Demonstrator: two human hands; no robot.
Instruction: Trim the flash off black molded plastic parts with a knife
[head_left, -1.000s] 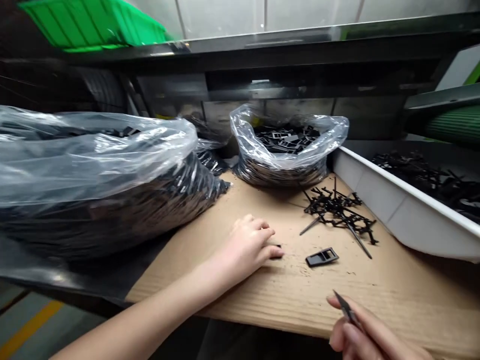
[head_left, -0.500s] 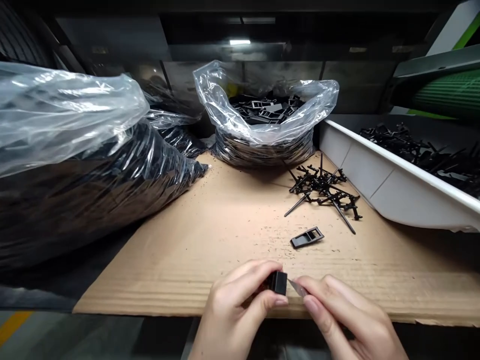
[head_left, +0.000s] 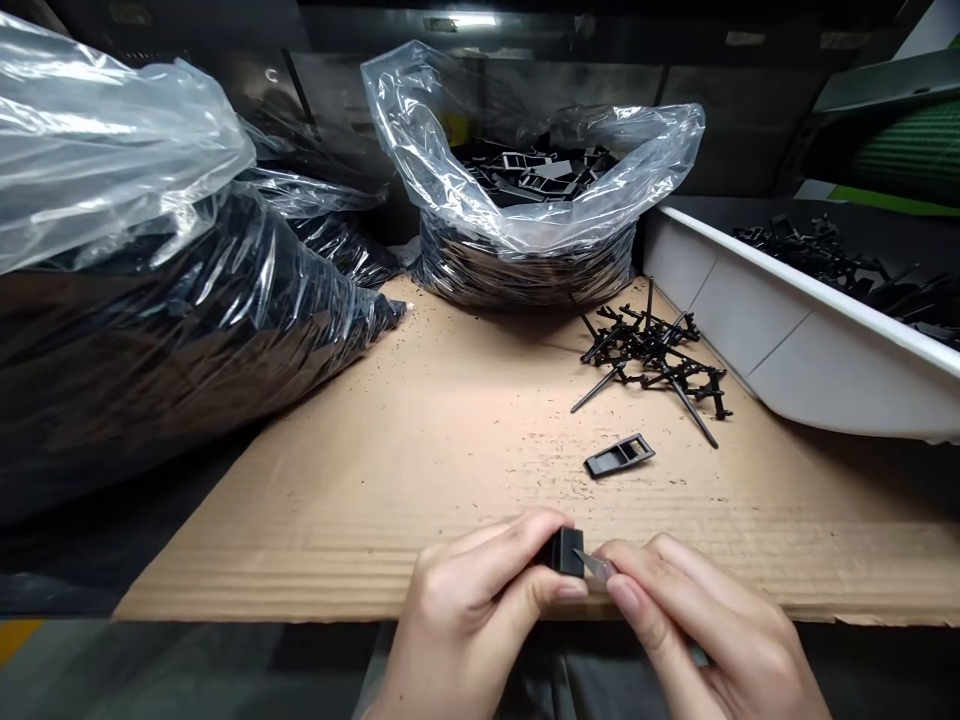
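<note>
Head view: your left fingers (head_left: pixel 514 547) pinch a partly hidden black part (head_left: pixel 571 552), right fingers (head_left: pixel 646 566) grip a blade (head_left: pixel 597 567); the cardboard (head_left: pixel 360 490) offers room leftward, front edge close

A boxy black part (head_left: pixel 570 552) has a pointed blade (head_left: pixel 598 568) at its end.

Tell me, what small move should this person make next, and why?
Probably a light, short stroke of the blade along the black part's end. The right hand has the blade's tip at that end face, and the left hand grips the part. Gently seems wise, since the left thumb is close by.
</note>
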